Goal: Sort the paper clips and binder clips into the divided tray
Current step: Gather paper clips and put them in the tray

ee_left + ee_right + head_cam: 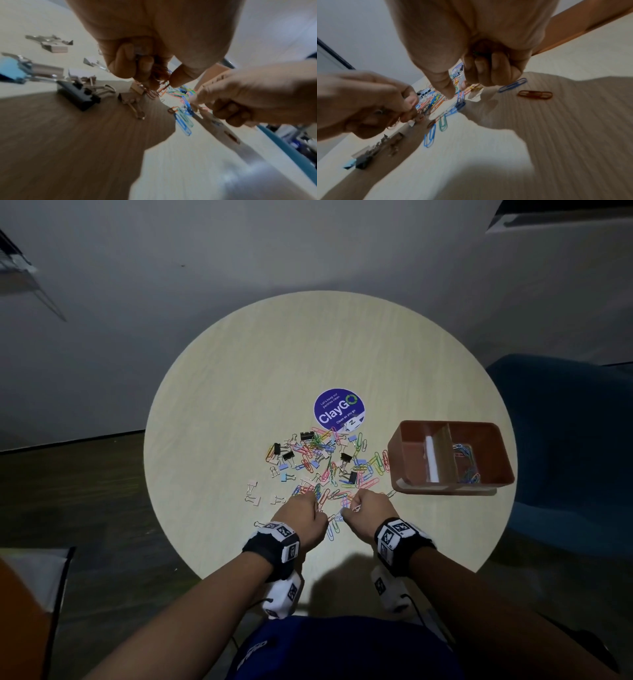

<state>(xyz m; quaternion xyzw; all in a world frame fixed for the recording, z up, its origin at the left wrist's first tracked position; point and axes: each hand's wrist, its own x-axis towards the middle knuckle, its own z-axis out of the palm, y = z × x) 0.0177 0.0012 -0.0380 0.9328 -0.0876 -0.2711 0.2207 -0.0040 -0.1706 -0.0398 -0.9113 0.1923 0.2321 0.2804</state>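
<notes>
A heap of coloured paper clips (329,470) mixed with black and pastel binder clips (307,435) lies mid-table. My left hand (310,505) is at the heap's near edge, fingers curled, pinching a bunch of orange paper clips (159,88) between thumb and fingertips. Just to its right, my right hand (358,506) is also curled and holds a few paper clips (475,86) that stick out below the fingers. The brown divided tray (507,463) stands to the right; its right compartment holds paper clips (466,460).
A round purple sticker (339,409) lies beyond the heap. Loose pink binder clips (252,494) lie left of my left hand. A blue chair (565,440) is at the table's right. Loose blue and brown paper clips (535,94) lie under my right hand.
</notes>
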